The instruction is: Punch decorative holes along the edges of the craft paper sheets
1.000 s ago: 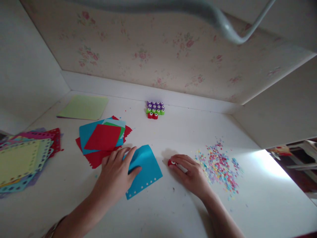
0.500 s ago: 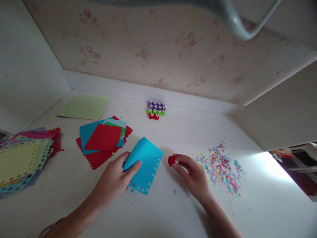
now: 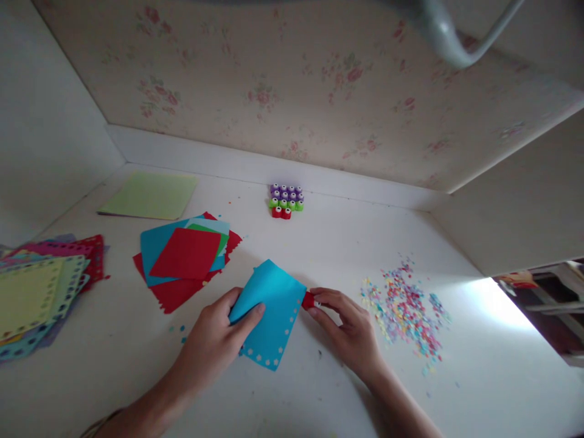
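A bright blue sheet of paper [image 3: 271, 316] is gripped at its left side by my left hand [image 3: 228, 328], thumb on top. Small flower-shaped holes run along its lower edge and up its right edge. My right hand [image 3: 347, 322] pinches a small red craft punch [image 3: 308, 300] between thumb and fingers. The punch sits against the paper's right edge near the upper right corner; whether the paper is inside its slot I cannot tell.
Several purple, green and red punches [image 3: 286, 201] stand by the back wall. Left lie plain coloured sheets [image 3: 187, 252], a pale green stack [image 3: 148, 194] and hole-edged sheets [image 3: 31, 292]. Confetti [image 3: 413, 304] is scattered on the white tabletop [image 3: 319, 395] at right.
My right hand has brought the red punch left to the paper's right edge, closing the gap between them. The blue paper has shifted slightly right and down.
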`<act>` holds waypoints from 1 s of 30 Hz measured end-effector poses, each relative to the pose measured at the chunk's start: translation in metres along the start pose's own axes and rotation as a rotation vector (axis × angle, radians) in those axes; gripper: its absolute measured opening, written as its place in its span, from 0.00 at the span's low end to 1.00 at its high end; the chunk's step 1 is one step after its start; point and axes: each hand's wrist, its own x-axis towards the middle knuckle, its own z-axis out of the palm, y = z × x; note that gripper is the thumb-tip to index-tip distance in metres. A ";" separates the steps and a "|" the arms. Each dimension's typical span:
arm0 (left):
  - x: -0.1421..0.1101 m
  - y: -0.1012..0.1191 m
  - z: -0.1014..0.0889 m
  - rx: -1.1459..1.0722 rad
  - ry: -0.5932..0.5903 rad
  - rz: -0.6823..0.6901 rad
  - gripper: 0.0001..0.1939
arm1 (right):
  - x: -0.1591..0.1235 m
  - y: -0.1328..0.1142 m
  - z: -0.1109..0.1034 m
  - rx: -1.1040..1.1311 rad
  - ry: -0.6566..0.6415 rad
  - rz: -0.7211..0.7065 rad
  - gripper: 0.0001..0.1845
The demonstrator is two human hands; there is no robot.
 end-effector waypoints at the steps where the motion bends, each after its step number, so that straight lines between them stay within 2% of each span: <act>1: 0.000 0.000 0.000 0.009 0.008 0.004 0.21 | 0.000 0.000 0.000 0.002 0.000 -0.004 0.09; 20: -0.001 0.002 0.001 0.145 0.032 0.041 0.20 | -0.001 0.002 0.002 -0.066 -0.022 -0.080 0.10; 30: 0.000 -0.001 0.001 0.150 0.033 0.042 0.20 | 0.000 0.001 0.001 -0.053 -0.006 -0.054 0.08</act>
